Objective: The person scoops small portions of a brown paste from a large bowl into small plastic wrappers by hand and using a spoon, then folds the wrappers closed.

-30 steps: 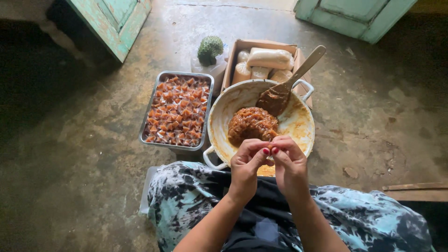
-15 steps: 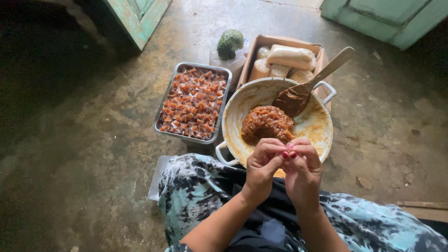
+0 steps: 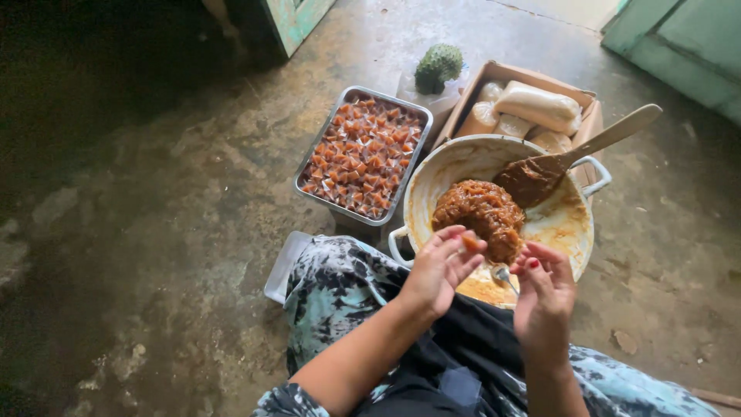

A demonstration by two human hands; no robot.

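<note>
The left hand point(image 3: 441, 269) pinches 1 small orange wrapped sweet point(image 3: 469, 242) in its fingertips; the right hand point(image 3: 544, 293) hovers just beside it, fingers loosely curled and empty. Both hang over the near rim of 1 round cream enamel pot point(image 3: 432, 174) holding 1 brown paste mound point(image 3: 478, 216) and 1 wooden spoon point(image 3: 575, 154).

Brown paste point(image 3: 480, 213), cream pot point(image 3: 451, 166), orange wrapped sweets point(image 3: 363, 154)

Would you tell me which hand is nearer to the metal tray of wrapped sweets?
The left. The left hand is just below and right of the tray, by the pot's near rim. The right hand is farther right, beyond it.
</note>
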